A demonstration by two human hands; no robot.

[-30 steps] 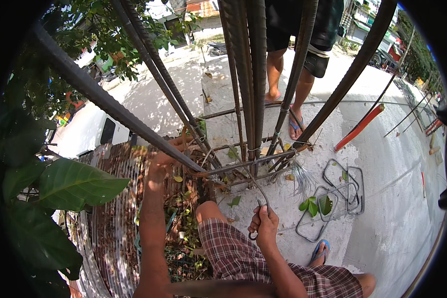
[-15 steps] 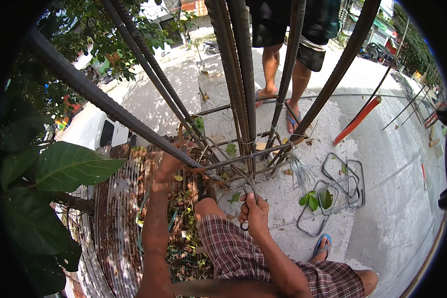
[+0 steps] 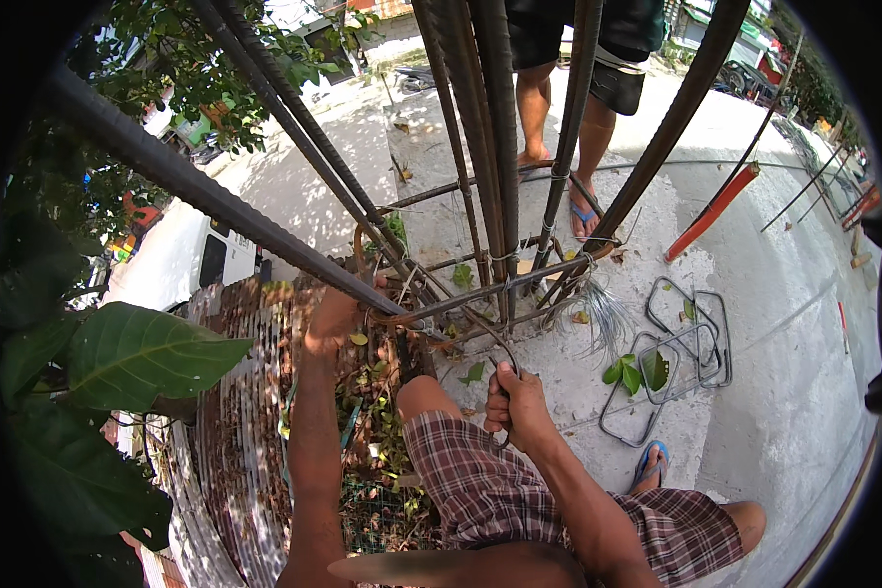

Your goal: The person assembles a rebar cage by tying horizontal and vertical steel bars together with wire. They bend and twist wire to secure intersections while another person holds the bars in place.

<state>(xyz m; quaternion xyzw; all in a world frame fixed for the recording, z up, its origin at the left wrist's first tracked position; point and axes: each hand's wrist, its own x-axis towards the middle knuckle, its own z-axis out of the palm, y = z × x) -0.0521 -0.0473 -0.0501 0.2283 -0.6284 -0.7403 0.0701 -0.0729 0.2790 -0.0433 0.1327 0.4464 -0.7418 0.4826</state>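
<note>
My right hand (image 3: 521, 404), closed, grips a tying hook (image 3: 503, 351), a thin dark bent rod. A curved end of it shows below the fist, and its upper part reaches to the near side of a rebar cage. My left hand (image 3: 335, 312) is at the cage's left near corner, by a brown steel stirrup (image 3: 461, 300). Its fingers look curled behind a thick slanting ribbed bar (image 3: 206, 204), which partly hides them. Several upright ribbed bars (image 3: 508, 147) rise inside the stirrups, bound with thin wire.
A bundle of loose tie wire (image 3: 606, 318) hangs at the cage's right corner. Bent stirrups (image 3: 647, 436) and green leaves (image 3: 629, 373) lie on the concrete to the right. Another person's legs (image 3: 595, 147) stand beyond the cage. Rusty corrugated sheeting (image 3: 230, 392) and a large leaf (image 3: 157, 348) are at left.
The whole view has shifted slightly. My right hand has turned a little with the tying hook in it; my left hand remains at the cage's left corner.
</note>
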